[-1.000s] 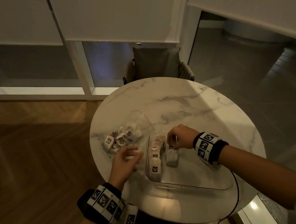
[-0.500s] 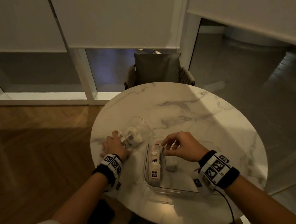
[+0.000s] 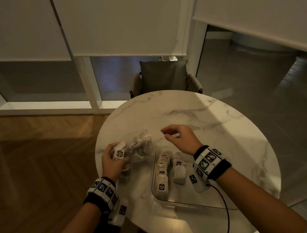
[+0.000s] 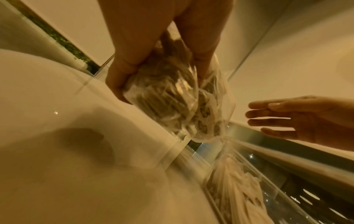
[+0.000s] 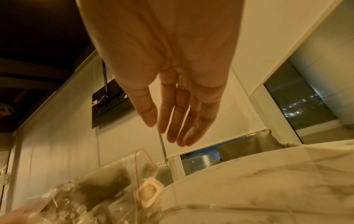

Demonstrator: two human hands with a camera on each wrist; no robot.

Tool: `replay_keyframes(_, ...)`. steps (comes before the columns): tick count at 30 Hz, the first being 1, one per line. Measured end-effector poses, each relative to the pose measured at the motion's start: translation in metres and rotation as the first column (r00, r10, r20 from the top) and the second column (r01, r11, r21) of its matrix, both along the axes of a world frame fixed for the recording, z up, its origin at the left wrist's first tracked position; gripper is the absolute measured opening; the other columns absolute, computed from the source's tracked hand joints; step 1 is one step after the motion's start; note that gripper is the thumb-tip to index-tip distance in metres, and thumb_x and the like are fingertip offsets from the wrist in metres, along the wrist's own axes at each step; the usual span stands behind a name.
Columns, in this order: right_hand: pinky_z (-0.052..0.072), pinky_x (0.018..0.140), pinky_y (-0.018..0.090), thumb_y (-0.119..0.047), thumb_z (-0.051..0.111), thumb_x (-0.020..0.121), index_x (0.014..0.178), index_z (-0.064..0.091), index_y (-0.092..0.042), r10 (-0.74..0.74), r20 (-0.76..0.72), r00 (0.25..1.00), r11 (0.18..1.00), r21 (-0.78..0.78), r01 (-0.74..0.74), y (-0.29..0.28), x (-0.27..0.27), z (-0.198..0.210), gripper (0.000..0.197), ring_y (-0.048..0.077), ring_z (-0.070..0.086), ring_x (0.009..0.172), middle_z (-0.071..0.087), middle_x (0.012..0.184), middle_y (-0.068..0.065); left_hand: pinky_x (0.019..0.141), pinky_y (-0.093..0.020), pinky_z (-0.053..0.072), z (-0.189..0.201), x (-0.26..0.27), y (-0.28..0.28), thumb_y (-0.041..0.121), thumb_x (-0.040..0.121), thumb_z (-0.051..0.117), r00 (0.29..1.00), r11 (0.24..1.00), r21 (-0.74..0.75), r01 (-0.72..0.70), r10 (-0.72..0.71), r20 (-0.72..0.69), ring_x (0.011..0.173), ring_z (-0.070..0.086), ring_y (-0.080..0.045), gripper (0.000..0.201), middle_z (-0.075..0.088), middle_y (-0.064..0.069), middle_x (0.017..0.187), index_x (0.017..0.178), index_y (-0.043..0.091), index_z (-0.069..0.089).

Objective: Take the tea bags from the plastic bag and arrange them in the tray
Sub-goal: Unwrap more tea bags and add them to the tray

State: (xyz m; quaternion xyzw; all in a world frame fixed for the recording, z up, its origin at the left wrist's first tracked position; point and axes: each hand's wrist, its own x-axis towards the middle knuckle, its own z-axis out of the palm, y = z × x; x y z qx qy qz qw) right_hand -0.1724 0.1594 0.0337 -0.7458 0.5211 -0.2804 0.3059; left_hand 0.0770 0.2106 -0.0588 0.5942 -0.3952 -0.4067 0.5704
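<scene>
A dim room with drawn blinds, a wood floor and a chair [image 3: 167, 77] beyond a round marble bench [image 3: 220, 132]. On the bench, the clear tray [image 3: 188, 203] sits near and right; it already holds a column of tea bags [image 3: 162, 175] along its left side and one more beside them. Left of the tray, the left hand [image 3: 112, 161] has its grip closed round the bag [image 3: 137, 148], lifting the end that still holds tea bags, mouth toward the far right. The right hand [image 3: 181, 138] hovers just beyond the mouth, grip wide and holding nothing. The step in hand looks like fetching another tea bag: next the right fingers [image 4: 268, 117] must enter the mouth and pinch one.
</scene>
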Motion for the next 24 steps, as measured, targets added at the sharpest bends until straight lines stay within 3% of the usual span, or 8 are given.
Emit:
replay_keyframes(5,0.045,0.096,0.03,-0.013,0.051,0.097,0.134,0.057,-0.011,0.157,-0.276,0.948,0.949,0.308,-0.067,-0.025,0.04,-0.005,0.037,0.025,0.058,0.117,0.059,0.131,0.01,0.064,-0.021,0.058,-0.003,-0.002,0.002,-0.024,0.07,0.069,0.998,1.0,0.01,0.014,-0.013,-0.06,0.081,0.064,-0.017,0.059,0.064,-0.006,0.096,0.113,0.015,0.053)
replay_keyframes(7,0.049,0.09,0.035,-0.008,0.045,0.098,0.14,0.046,-0.011,0.205,-0.256,0.945,0.873,0.484,-0.059,-0.034,0.056,-0.004,0.043,0.028,0.056,0.106,0.053,0.124,0.013,0.074,-0.029,0.058,-0.004,-0.001,0.001,-0.022,0.071,0.071,0.997,1.0,0.018,-0.005,0.006,-0.075,0.086,0.064,-0.02,0.059,0.065,-0.008,0.101,0.114,0.016,0.054)
replay_keyframes(10,0.053,0.09,0.044,-0.005,0.042,0.097,0.137,0.044,-0.013,0.218,-0.193,0.957,0.783,0.619,-0.053,-0.045,0.071,-0.006,0.041,0.031,0.06,0.095,0.058,0.123,0.021,0.082,-0.037,0.056,-0.007,0.0,0.0,-0.02,0.07,0.072,0.996,0.999,0.026,-0.022,0.025,-0.089,0.091,0.065,-0.023,0.059,0.065,-0.009,0.105,0.117,0.013,0.055)
replay_keyframes(12,0.055,0.081,0.04,-0.003,0.044,0.096,0.134,0.048,-0.005,0.274,-0.23,0.934,0.792,0.604,-0.084,-0.053,0.076,-0.009,0.039,0.033,0.063,0.095,0.062,0.12,0.025,0.079,-0.035,0.058,-0.01,0.002,-0.002,-0.02,0.068,0.073,0.997,0.999,0.025,-0.024,0.026,-0.079,0.089,0.066,-0.023,0.061,0.067,-0.011,0.105,0.119,0.01,0.056)
replay_keyframes(14,0.053,0.068,0.031,-0.002,0.045,0.096,0.133,0.051,0.0,0.295,-0.236,0.926,0.796,0.597,-0.102,-0.059,0.078,-0.014,0.038,0.03,0.062,0.085,0.061,0.122,0.028,0.076,-0.03,0.059,-0.013,0.004,-0.004,-0.021,0.068,0.073,0.998,0.999,0.029,-0.019,0.021,-0.065,0.088,0.067,-0.021,0.061,0.067,-0.012,0.106,0.119,0.008,0.057)
replay_keyframes(17,0.049,0.058,0.024,0.001,0.047,0.094,0.127,0.057,0.004,0.309,-0.229,0.923,0.79,0.602,-0.115,-0.063,0.076,-0.022,0.035,0.021,0.061,0.068,0.063,0.117,0.027,0.073,-0.03,0.059,-0.017,0.005,-0.007,-0.021,0.067,0.074,0.998,1.0,0.026,-0.01,0.012,-0.069,0.084,0.067,-0.02,0.058,0.068,-0.014,0.104,0.114,0.01,0.058)
replay_keyframes(21,0.046,0.058,0.023,-0.002,0.046,0.095,0.124,0.061,0.0,0.332,-0.256,0.908,0.796,0.592,-0.125,-0.065,0.078,-0.024,0.033,0.016,0.063,0.069,0.065,0.108,0.012,0.066,-0.024,0.059,-0.013,0.003,-0.008,-0.02,0.069,0.074,0.995,1.0,0.016,-0.004,0.006,-0.095,0.078,0.067,-0.017,0.056,0.069,-0.01,0.098,0.115,0.008,0.058)
replay_keyframes(24,0.044,0.057,0.024,-0.005,0.045,0.095,0.121,0.063,0.003,0.354,-0.291,0.889,0.804,0.58,-0.13,-0.064,0.083,-0.026,0.032,0.016,0.063,0.069,0.067,0.115,0.018,0.057,-0.025,0.056,-0.011,0.001,-0.008,-0.019,0.069,0.074,0.994,1.0,0.02,0.009,-0.007,-0.11,0.068,0.065,-0.015,0.055,0.068,-0.014,0.094,0.114,0.009,0.057)
